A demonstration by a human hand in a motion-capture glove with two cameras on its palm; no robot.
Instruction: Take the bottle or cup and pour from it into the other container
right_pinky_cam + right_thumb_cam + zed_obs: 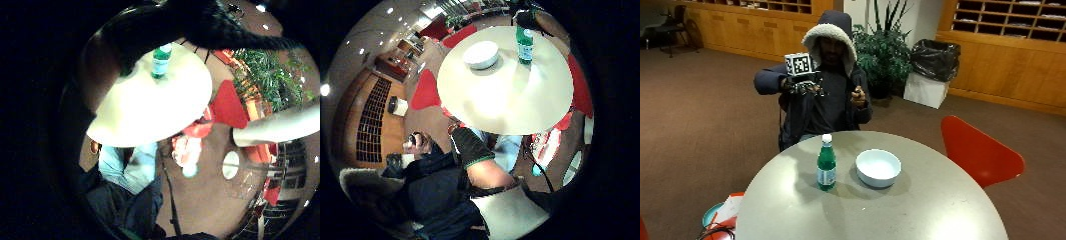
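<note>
Nearest the outside camera, low in the frame, one round grey table carries one green glass bottle with a white cap, upright just beside one white bowl, apparently staged for pouring. Upper left, the black-gloved right hand is raised, grasping nothing; its finger state cannot be told.

A green bottle with a white cap and pale label; a white bowl; a grey round table; a red chair; a black-gloved right hand.
</note>
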